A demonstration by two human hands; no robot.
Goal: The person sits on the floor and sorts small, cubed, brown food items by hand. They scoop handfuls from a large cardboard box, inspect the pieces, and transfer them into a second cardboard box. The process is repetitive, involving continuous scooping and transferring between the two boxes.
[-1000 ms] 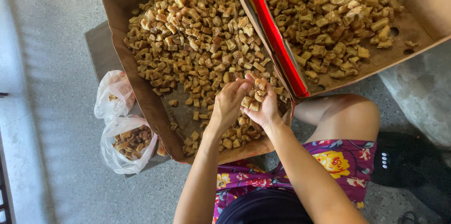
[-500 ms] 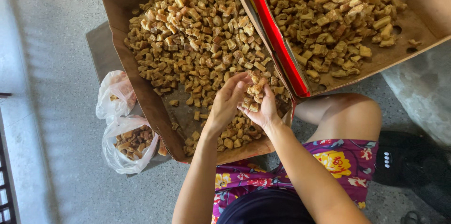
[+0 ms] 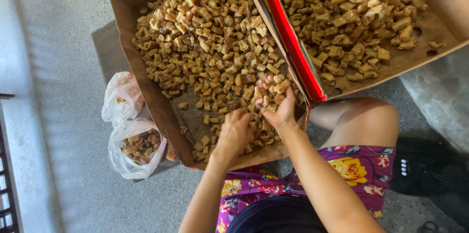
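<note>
A wide cardboard box (image 3: 146, 79) on the floor holds many small brown cubed pieces (image 3: 205, 37). My right hand (image 3: 276, 103) is cupped palm-up over the box's near right corner, with a handful of the brown pieces in it. My left hand (image 3: 235, 133) is palm-down in the box just left of it, fingers curled among the loose pieces near the front edge. Whether it grips any I cannot tell.
A second cardboard box (image 3: 439, 42) with a red edge (image 3: 286, 32), also full of brown pieces, lies at the right. Two clear plastic bags (image 3: 134, 145) with some pieces sit left of the first box. My bare knee (image 3: 364, 120) is below the second box. Grey speckled floor.
My left hand has come down from beside the right hand to the pieces near the box's front edge. The right hand has stayed cupped with its handful.
</note>
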